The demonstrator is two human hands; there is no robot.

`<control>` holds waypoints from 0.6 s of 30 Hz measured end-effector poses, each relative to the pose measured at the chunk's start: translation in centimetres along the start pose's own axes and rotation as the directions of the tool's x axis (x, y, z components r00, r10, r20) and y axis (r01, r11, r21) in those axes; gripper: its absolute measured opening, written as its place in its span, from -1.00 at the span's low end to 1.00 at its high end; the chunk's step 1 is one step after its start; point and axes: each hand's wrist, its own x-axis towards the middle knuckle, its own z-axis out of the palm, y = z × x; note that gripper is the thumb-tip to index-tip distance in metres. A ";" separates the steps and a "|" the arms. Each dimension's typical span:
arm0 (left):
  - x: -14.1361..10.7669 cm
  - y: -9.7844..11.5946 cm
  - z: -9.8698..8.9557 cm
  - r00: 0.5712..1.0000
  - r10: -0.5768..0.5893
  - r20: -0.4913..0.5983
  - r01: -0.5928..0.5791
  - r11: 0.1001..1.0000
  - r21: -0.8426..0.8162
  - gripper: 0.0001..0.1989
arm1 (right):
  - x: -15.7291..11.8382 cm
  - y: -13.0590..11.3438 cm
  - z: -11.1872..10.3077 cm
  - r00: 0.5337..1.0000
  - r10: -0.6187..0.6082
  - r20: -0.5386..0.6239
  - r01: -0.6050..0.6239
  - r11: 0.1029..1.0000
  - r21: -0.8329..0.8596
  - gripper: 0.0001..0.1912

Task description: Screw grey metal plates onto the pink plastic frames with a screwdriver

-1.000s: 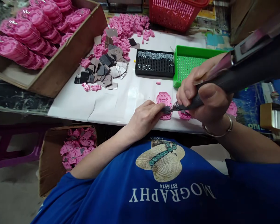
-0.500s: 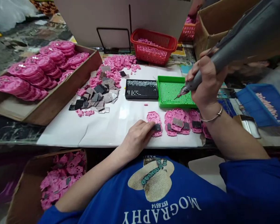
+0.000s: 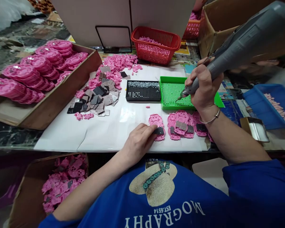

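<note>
My right hand [image 3: 205, 84] is wrapped round a grey electric screwdriver [image 3: 242, 47], its bit pointing down over the green perforated tray [image 3: 192, 106]. Against the white table covering, my left hand [image 3: 140, 139] presses finger and thumb on a pink plastic housing [image 3: 155, 119] with a black plate [image 3: 159, 130] lying across its lower part. Just to the right lie several more pink housings [image 3: 180, 117], partly overlapping, each with a dark or grey plate. A black perforated tray [image 3: 142, 96] with small silver screws adjoins the green tray. One tiny pink piece [image 3: 147, 107] lies in front of it.
At left stands a cardboard tray [image 3: 61, 91] of stacked pink housings. Loose grey plates [image 3: 99, 98] and small pink parts [image 3: 121, 61] are heaped beside it. A red basket [image 3: 154, 52] is at the back, a blue bin [image 3: 263, 104] at right. Below left is a box of pink parts [image 3: 64, 180].
The screwdriver's bit has moved slightly left and down over the green tray, with my right hand following. My left hand stays on the same pink housing.
</note>
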 end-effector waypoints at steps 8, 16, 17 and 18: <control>-0.1 -0.1 0.0 1.000 -0.020 0.007 0.020 1.000 -0.003 -0.70 | -0.4 -1.2 0.1 0.999 0.009 0.041 -0.009 1.000 0.016 -0.77; -0.4 0.1 0.0 0.983 -0.170 0.068 0.178 0.974 -0.137 -0.44 | -1.3 -5.9 2.6 0.997 -0.076 -0.015 0.077 0.993 0.086 -0.77; -0.4 0.1 0.0 0.979 -0.190 0.078 0.200 0.967 -0.156 -0.42 | -2.2 -6.7 3.1 0.999 -0.026 0.045 0.023 0.997 0.077 -0.76; -0.5 0.2 0.0 0.975 -0.202 0.087 0.215 0.961 -0.172 -0.40 | -3.2 -7.5 3.5 0.992 0.034 0.118 -0.043 0.996 0.072 -0.75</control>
